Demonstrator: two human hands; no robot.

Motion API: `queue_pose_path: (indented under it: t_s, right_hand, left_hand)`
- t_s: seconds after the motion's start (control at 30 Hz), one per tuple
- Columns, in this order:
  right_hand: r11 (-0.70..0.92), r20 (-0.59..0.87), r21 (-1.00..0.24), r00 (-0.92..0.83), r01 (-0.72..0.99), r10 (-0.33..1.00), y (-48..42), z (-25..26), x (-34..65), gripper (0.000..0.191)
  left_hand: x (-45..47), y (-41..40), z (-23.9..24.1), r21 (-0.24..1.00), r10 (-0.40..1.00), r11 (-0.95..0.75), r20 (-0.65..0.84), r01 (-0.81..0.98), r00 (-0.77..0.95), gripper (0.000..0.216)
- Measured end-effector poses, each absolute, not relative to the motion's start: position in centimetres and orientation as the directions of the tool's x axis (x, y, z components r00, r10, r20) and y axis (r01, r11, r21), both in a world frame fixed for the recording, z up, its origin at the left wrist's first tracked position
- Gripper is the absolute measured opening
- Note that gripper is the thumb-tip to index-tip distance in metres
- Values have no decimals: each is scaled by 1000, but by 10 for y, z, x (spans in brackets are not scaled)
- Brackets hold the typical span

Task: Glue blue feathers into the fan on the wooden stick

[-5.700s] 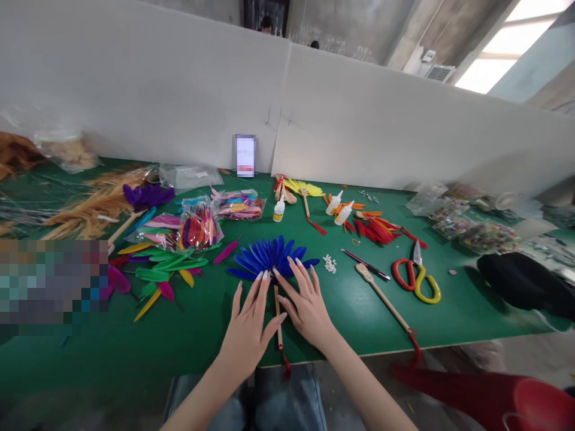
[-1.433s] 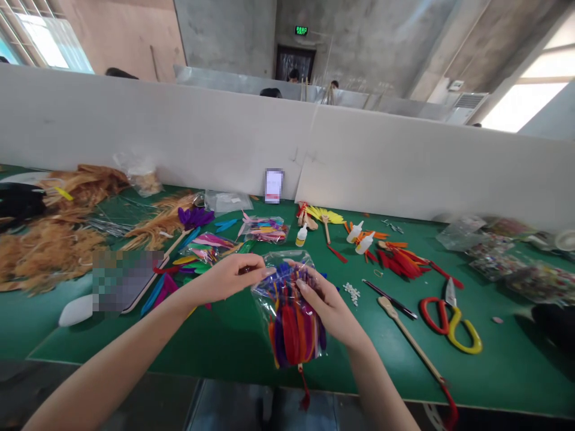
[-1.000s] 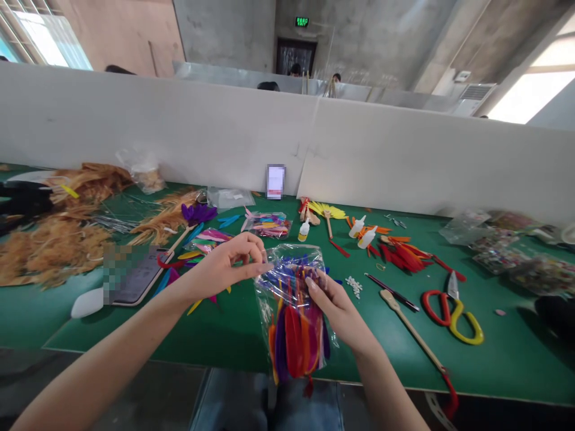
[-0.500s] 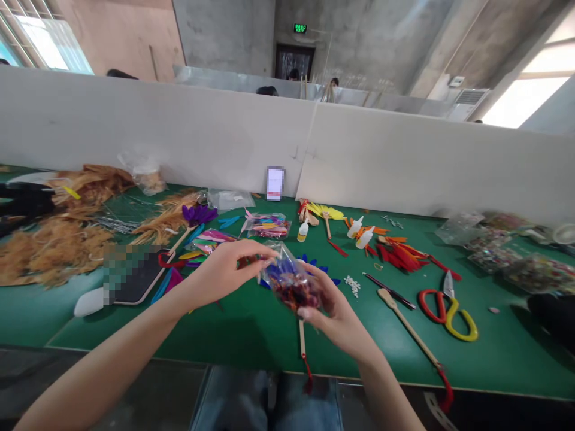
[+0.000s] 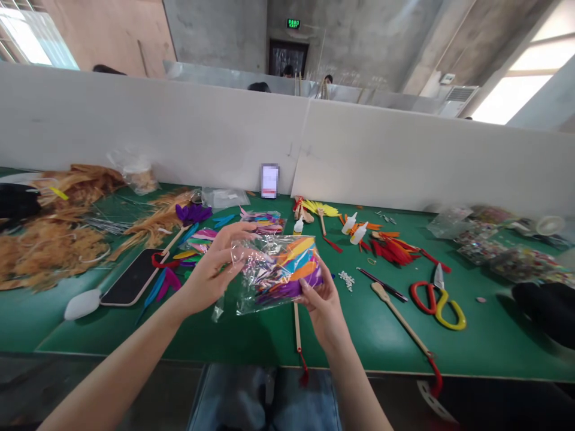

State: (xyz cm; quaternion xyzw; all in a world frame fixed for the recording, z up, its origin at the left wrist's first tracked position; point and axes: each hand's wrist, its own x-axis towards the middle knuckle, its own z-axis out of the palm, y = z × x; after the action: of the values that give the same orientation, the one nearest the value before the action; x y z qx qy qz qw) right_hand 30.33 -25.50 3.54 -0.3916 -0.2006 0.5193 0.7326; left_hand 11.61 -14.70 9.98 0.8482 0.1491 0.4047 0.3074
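Note:
Over the middle of the table, a clear plastic bag of coloured feathers (image 5: 287,269) is held up flat, showing orange, blue and purple ones. My right hand (image 5: 320,296) grips its right end, thumb on the front. At the bag's left edge, my left hand (image 5: 220,266) is closed on the loose plastic with bent fingers. A narrow clear strip hangs below that hand. Beneath the bag, a wooden stick (image 5: 297,326) with a red tassel lies toward the table's front edge, its upper part hidden. Small white beads (image 5: 346,280) lie just right of my right hand.
Scissors (image 5: 440,299), a tweezers-like dark tool (image 5: 381,284) and another wooden stick (image 5: 399,317) lie to the right. Glue bottles (image 5: 358,233) and red feathers (image 5: 395,248) are behind. A phone (image 5: 135,278) and brown fibre (image 5: 49,248) occupy the left; a white partition (image 5: 381,161) stands at the back.
The bag has turned from a crumpled, dark-looking bundle to a broad side facing me, with bright feathers showing. My left hand has moved left and down; the view has shifted slightly.

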Motion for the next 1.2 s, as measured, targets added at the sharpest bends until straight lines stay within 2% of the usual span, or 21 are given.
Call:
queue_pose_path:
  t_s: [0.07,0.13,0.2,0.27,0.33,0.43,0.53,0.63,0.73,0.8,0.9,1.07,1.2]
  right_hand:
    - [220,-89,-816,491,-535,867,-256,40,303,72]
    - [235,-59,-850,528,-472,847,-256,40,301,69]
    - [208,-34,-880,495,-426,868,-257,38,298,54]
    - [167,-31,-900,439,-404,898,-257,35,296,38]
    - [129,-50,-907,408,-401,912,-258,33,295,34]
    - [104,-83,-907,415,-408,906,-258,32,293,37]
    - [102,-92,-899,412,-425,907,-260,32,293,41]
    - [74,-88,-885,320,-460,943,-264,29,295,49]
    - [18,-103,-860,207,-511,973,-267,25,300,52]
    - [-26,-161,-827,192,-562,968,-267,23,302,54]
    - [-60,-232,-808,222,-585,947,-266,23,301,41]
    - [39,-164,-856,343,-516,925,-266,23,298,33]
    - [82,-153,-879,441,-470,884,-271,19,299,30]
  left_hand:
    - [110,-146,89,757,560,-652,443,42,700,32]
    - [108,-145,79,855,555,-516,281,59,783,46]
    - [110,-145,74,899,527,-430,175,83,831,58]
    - [115,-146,71,909,533,-401,131,113,836,63]
    - [120,-146,70,904,564,-400,112,152,818,58]
    - [126,-143,67,875,638,-432,125,218,760,40]
    - [129,-138,63,841,686,-490,209,230,697,38]
    - [130,-132,68,816,687,-524,235,243,688,34]
    - [132,-131,82,784,649,-562,219,264,729,30]
    - [134,-132,93,772,591,-586,198,247,782,30]
    - [137,-136,102,775,506,-596,159,211,848,30]
    - [133,-133,103,769,438,-614,145,178,887,33]
    - [121,-127,106,767,397,-595,21,240,918,46]
